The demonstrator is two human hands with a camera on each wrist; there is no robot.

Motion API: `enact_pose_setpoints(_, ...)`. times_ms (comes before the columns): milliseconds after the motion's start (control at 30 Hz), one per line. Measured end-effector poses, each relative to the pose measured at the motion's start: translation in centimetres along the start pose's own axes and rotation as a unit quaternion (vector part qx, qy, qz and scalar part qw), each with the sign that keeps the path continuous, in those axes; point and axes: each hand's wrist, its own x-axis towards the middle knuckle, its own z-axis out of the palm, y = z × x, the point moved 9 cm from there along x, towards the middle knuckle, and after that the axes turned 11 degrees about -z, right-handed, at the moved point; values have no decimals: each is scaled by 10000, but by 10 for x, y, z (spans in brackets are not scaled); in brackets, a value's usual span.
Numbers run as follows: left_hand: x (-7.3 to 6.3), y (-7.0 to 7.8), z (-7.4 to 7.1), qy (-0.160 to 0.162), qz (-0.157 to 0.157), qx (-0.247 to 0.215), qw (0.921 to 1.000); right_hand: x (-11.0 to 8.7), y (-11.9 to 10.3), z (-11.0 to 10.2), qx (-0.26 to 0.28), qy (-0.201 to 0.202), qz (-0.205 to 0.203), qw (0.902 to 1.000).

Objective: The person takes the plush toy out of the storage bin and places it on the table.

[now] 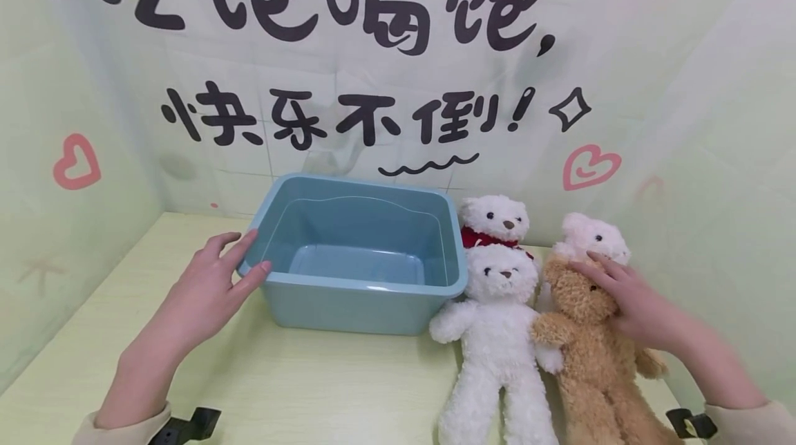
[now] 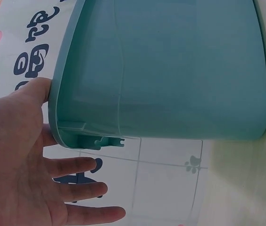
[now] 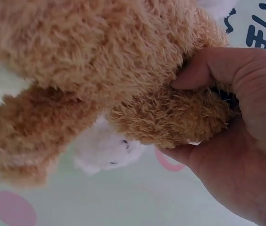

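Note:
A blue plastic basin [image 1: 361,307] rests on the table, with its hollow inside showing in the head view. My left hand [image 1: 208,282] is at its left corner, the thumb and a finger touching the rim; in the left wrist view the other fingers [image 2: 78,190] stretch straight and spread beside it. On the right, my right hand [image 1: 634,296] grips the head of a brown teddy bear [image 1: 597,362]. The right wrist view shows the thumb pressed into the fur near the ear [image 3: 170,117]. A white teddy bear [image 1: 500,341] lies beside the brown one.
Behind these two are a white bear with a red scarf [image 1: 491,238], next to the basin's right side, and a pale pinkish bear [image 1: 597,234]. A printed cloth wall [image 1: 385,72] closes off the back and sides of the pale wooden table [image 1: 348,390].

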Motion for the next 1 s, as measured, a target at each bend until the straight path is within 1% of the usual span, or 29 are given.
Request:
enact_pose_setpoints(100, 0, 0, 0, 7, 2, 19, 10000, -2, 4, 7, 151, -125, 115, 9997)
enact_pose_setpoints(167, 1, 0, 0, 19, 12, 32, 10000, -4, 6, 9, 190, -115, 159, 9996)
enact_pose_setpoints(267, 1, 1, -1, 23, 19, 51, 10000, -7, 7, 8, 181, -43, 149, 9997)
enact_pose_setpoints(733, 0, -1, -1, 50, 31, 90, 9999, -14, 3, 3, 155, -10, 61, 9999)
enact_pose_setpoints(1000, 1, 0, 0, 16, 18, 96, 10000, -20, 0, -3, 277, 188, -33, 9994)
